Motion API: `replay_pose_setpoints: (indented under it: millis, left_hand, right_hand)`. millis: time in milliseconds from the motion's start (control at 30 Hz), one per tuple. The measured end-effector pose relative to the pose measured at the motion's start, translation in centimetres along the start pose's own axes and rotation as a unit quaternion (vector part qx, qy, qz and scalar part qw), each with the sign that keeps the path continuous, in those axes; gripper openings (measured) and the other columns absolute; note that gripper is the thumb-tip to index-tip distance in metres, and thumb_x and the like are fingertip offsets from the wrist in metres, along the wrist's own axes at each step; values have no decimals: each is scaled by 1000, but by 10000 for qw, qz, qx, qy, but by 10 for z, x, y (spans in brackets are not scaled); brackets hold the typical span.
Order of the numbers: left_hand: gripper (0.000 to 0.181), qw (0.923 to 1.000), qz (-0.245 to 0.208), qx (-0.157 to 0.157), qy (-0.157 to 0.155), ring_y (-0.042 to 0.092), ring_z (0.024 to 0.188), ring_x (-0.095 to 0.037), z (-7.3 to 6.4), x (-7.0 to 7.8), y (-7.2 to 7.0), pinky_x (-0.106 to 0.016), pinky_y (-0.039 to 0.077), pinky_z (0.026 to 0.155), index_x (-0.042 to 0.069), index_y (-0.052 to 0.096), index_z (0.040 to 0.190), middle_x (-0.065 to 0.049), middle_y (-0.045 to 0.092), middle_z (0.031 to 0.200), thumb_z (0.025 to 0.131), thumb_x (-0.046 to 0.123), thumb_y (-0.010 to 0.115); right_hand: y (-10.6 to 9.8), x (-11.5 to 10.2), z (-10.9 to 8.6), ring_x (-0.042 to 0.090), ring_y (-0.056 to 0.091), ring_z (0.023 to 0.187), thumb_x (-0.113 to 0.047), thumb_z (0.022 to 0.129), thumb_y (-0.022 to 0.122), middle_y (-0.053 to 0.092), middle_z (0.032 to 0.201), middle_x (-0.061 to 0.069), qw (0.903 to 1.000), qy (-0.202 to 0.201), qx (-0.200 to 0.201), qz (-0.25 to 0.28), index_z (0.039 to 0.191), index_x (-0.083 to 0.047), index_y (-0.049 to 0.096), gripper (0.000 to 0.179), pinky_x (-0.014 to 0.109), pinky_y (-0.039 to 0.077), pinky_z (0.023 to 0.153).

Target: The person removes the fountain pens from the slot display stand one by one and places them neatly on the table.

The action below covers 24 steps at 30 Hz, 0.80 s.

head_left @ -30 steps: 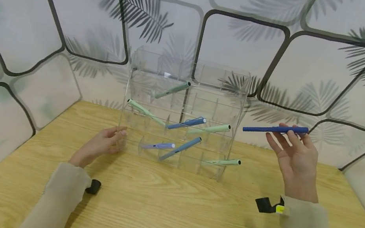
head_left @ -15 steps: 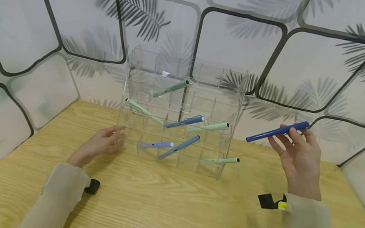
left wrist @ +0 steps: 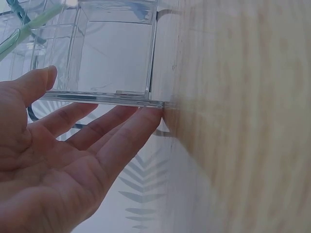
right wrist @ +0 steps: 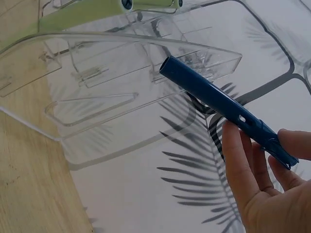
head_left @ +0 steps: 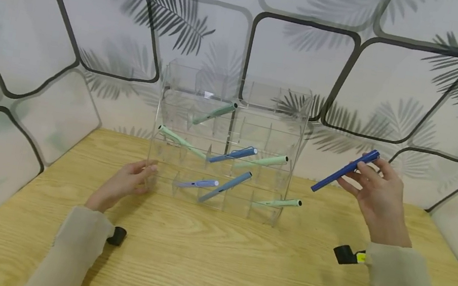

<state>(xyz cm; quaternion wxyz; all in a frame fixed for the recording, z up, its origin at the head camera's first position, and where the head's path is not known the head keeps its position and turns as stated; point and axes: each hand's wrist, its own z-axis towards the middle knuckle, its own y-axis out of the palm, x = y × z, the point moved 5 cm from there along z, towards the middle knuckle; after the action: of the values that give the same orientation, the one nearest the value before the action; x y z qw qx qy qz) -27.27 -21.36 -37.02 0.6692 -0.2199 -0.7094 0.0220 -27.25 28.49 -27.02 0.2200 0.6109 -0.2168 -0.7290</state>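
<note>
My right hand (head_left: 384, 200) pinches a dark blue pen (head_left: 343, 172) between thumb and fingers, right of the clear acrylic rack (head_left: 243, 195) and apart from it. In the right wrist view the pen (right wrist: 209, 94) tilts, its clip end by my fingers and its round end toward the rack. My left hand (head_left: 126, 181) holds the rack's lower left side. In the left wrist view its fingers (left wrist: 129, 128) touch the outer face of the side panel (left wrist: 104, 99), with the thumb at the front edge. Several pens lean in the rack's compartments.
In the rack are a dark green pen (head_left: 215, 114), light green pens such as one (head_left: 278, 203) jutting out at lower right, a blue pen (head_left: 233, 155), a grey-blue pen (head_left: 225, 187) and a lavender pen (head_left: 197, 183). A patterned wall stands behind the wooden table (head_left: 193, 257).
The blue pen in my right hand has swung from nearly level to a steeper slant, its left end lower. My right wrist has turned and shifted slightly right. My left hand stays on the rack.
</note>
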Motion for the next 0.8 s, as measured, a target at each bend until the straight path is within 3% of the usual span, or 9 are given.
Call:
replay_pose_setpoints:
  millis: [267,600,800]
  left_hand:
    - [68,10000,-56,-29,-21,19,147,-48,0,0,0,-55,40,111,-4,17,160,-33,14,162,111,39,39]
    - [70,10000,18,-60,-49,20,146,-50,1,0,0,-55,41,110,-5,16,160,-33,13,162,111,40,39]
    - [70,10000,12,-63,-2,20,146,-51,1,-1,-1,-55,42,109,-4,17,160,-34,14,161,111,41,39]
  right_hand:
    - [-8,1,5,25,70,76,4,98,62,69,85,8,9983,154,-108,-555,112,-5,66,16,44,65,71]
    - [-20,1,8,22,69,76,0,99,64,67,86,5,9903,342,57,-1343,136,-15,39,47,39,65,68]
    - [-23,3,12,20,69,77,1,100,61,68,88,4,9859,454,-244,-1593,132,-13,41,41,38,65,68]
